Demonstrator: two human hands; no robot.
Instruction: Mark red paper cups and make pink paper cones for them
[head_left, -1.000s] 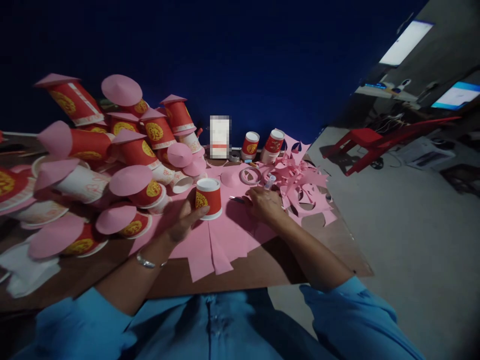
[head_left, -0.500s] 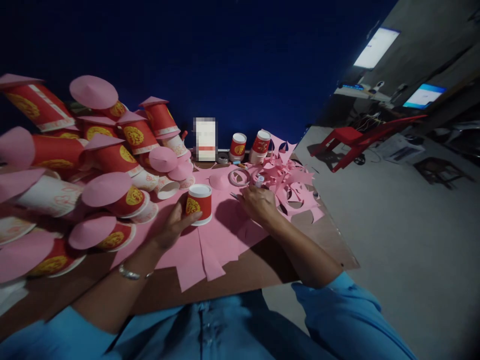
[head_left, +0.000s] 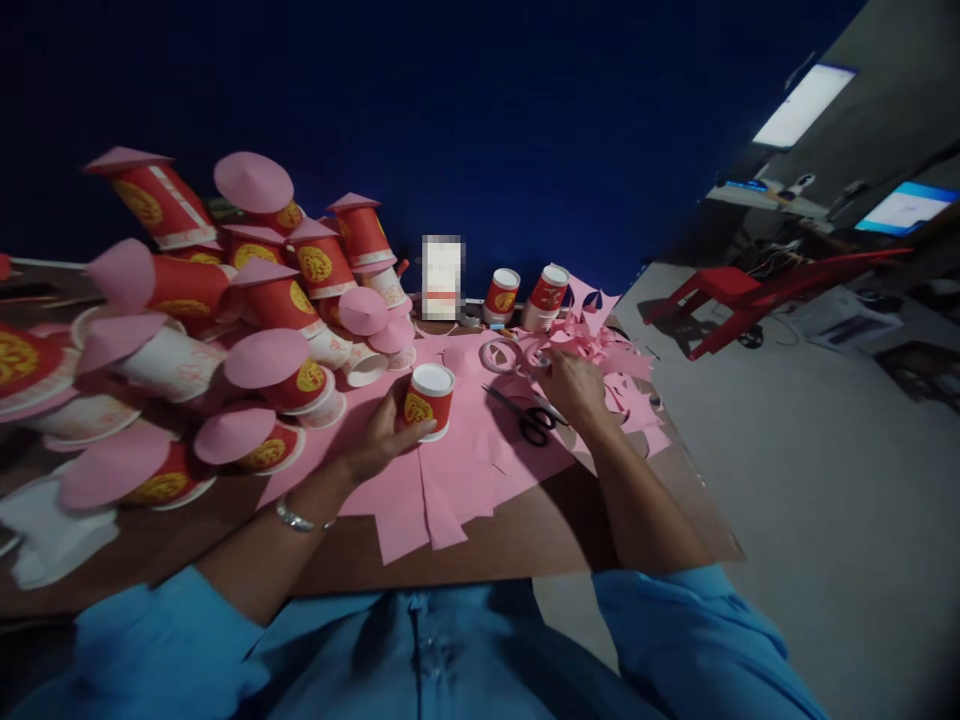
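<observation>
My left hand (head_left: 386, 435) is wrapped round a red paper cup (head_left: 429, 405) with a gold emblem, which stands upside down, its white base up. My right hand (head_left: 576, 388) is bent over the paper scraps, fingertips curled together at a small whitish object (head_left: 539, 357); what they grip is mostly hidden. Black-handled scissors (head_left: 534, 422) lie by the right wrist on pink paper sheets (head_left: 457, 480). A roll of tape (head_left: 501, 355) lies just left of the right fingertips.
Many cups with pink paper cones (head_left: 266, 370) are heaped at left. Two stacks of upturned cups, one here (head_left: 502, 297), stand at the back near a phone (head_left: 443, 280). Cut pink scraps (head_left: 619, 370) cover the right side. A red chair (head_left: 720, 290) stands beyond the table (head_left: 675, 490).
My right hand has moved right and slightly away, off the scissors, which now show fully on the paper. My left hand still holds the cup. The view has turned a little left.
</observation>
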